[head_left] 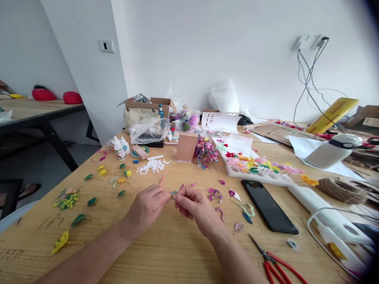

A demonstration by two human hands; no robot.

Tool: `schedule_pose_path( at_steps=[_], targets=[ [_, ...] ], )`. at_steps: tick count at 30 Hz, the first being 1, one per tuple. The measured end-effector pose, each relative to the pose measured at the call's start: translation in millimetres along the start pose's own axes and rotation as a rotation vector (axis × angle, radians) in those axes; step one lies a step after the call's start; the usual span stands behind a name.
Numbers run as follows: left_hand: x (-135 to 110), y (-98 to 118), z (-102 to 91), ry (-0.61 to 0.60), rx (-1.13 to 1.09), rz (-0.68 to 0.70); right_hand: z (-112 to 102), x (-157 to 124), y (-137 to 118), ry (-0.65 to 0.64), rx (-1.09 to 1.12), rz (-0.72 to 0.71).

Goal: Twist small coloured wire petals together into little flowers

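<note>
Above the middle of the wooden table (177,244), my left hand (148,207) and my right hand (194,203) are almost touching, both in a pinch. A thin blue strip (174,192) runs between the fingertips; its ends are hidden by the fingers. A tiny magenta tip (182,186) pokes up at my right fingers, too small to name. Right of that hand lie magenta curled pieces (214,193), a pale green loop (247,210) and a dark blue leaf shape (247,217). Green and yellow leaf pieces (91,201) on thin stems are spread out on the left.
Red-handled pliers (268,258) lie at front right, near a black phone (269,207) and a white power strip (325,221). Behind stand a wooden block (186,146), glue bottles (119,149), a foam board (263,177) with fabric flowers, and a white bottle (333,152).
</note>
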State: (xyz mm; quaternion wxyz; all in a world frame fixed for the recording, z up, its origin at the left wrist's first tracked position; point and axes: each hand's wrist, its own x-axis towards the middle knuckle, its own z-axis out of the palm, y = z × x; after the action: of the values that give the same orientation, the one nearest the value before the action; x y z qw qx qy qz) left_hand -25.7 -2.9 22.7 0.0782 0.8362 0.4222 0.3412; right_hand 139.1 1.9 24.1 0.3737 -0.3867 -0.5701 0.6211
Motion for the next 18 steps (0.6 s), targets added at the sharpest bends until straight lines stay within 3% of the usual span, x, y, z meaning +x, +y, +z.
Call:
schedule_pose_path(
  at_steps=[5, 8, 13, 18],
  targets=[
    [3, 9, -3.3, -0.125, -0.329, -0.138, -10, -2, -1, -0.083, -0.065, 0.021],
    [2, 16, -5.7, -0.255, -0.501, -0.298, -15, -6, -6, -0.179, -0.164, 0.053],
    [-5, 19, -1.3, -0.371, -0.767, -0.549, -20, -11, -14, -0.296, -0.204, 0.104],
    [-8, 19, 4.6, -0.395, -0.805, -0.343, -26, -14, -16, -0.410, -0.249, 0.178]
  ],
)
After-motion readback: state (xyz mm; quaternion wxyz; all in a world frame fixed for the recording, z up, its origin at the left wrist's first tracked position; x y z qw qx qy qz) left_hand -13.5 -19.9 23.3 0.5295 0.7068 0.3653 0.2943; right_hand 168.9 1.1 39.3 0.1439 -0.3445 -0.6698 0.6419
